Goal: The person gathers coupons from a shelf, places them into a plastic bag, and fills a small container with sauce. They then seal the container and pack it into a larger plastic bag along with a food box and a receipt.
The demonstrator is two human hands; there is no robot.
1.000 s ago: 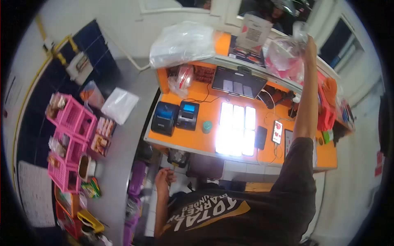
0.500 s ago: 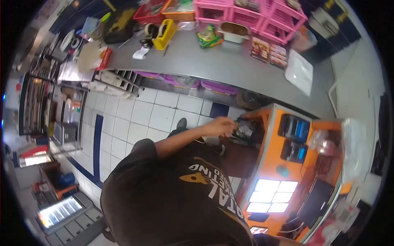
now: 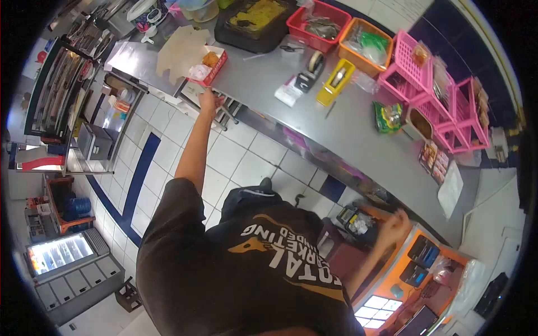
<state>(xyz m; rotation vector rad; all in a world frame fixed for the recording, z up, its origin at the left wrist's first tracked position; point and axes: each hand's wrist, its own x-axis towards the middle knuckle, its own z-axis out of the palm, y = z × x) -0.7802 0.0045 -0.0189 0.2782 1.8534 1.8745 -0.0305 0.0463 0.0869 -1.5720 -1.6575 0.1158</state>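
Note:
My left hand [image 3: 208,102] reaches out to the near edge of the steel counter, right at the corner of a red-and-white takeaway box [image 3: 217,68]. Its fingers are loosely bent and apart; a firm hold on the box does not show. Inside the box lie a golden fried piece [image 3: 210,60] and a white wrapped item [image 3: 199,71]. The brown cardboard lid [image 3: 178,51] stands folded open. My right hand [image 3: 394,225], slightly blurred, is raised over the corner of the orange cabinet, fingers apart and holding nothing.
On the steel counter [image 3: 358,126] are a black tray of yellow food [image 3: 255,19], tape dispensers [image 3: 336,83], a green packet [image 3: 388,117] and pink baskets [image 3: 414,59]. Card terminals [image 3: 423,250] and a lit screen [image 3: 376,312] sit on the orange cabinet. White tiles [image 3: 235,159] cover the floor.
My view has turned toward the left, bringing the takeaway box closer. My left hand has moved from in front of my body out to the box, and my right hand has come into view.

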